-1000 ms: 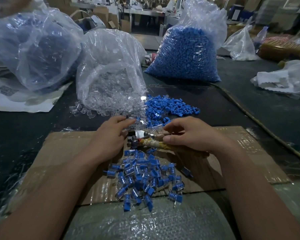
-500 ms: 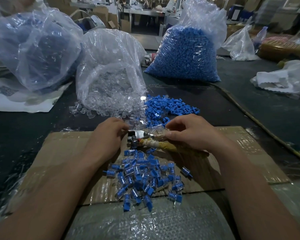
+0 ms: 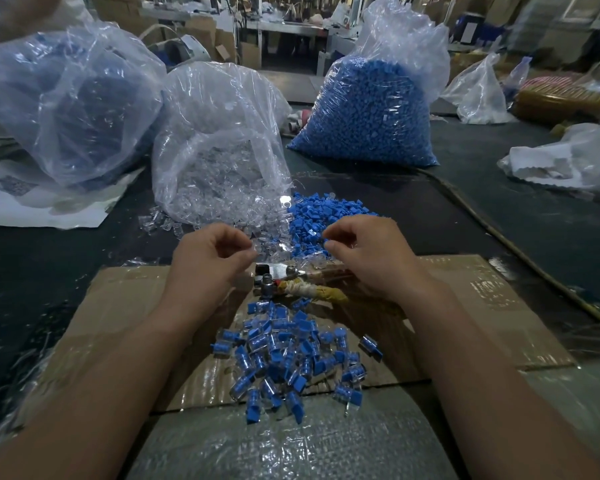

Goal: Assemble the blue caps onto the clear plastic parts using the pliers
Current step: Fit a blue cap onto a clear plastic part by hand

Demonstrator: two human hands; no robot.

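My left hand [image 3: 208,261] hovers at the edge of the spilled clear plastic parts [image 3: 201,223], thumb and fingers pinching what looks like one clear part [image 3: 254,250]. Over the near edge of the loose blue caps [image 3: 329,214], my right hand [image 3: 371,258] pinches a small blue cap [image 3: 327,241] at its fingertips. The pliers [image 3: 284,277] lie on the cardboard between both hands, untouched, their tape-wrapped handles [image 3: 312,291] partly under my right wrist. A heap of assembled blue-and-clear pieces [image 3: 284,358] sits nearer to me.
An open bag of clear parts [image 3: 219,147] stands behind my left hand, and a full bag of blue caps [image 3: 368,109] behind my right. Another large bag [image 3: 66,98] is at the far left. The cardboard sheet [image 3: 482,306] covers the dark table; bubble wrap [image 3: 291,445] lies nearest.
Both hands have left the pliers and moved away from me toward the loose piles. My right hand released the pliers' handles, and each hand now pinches a small piece.
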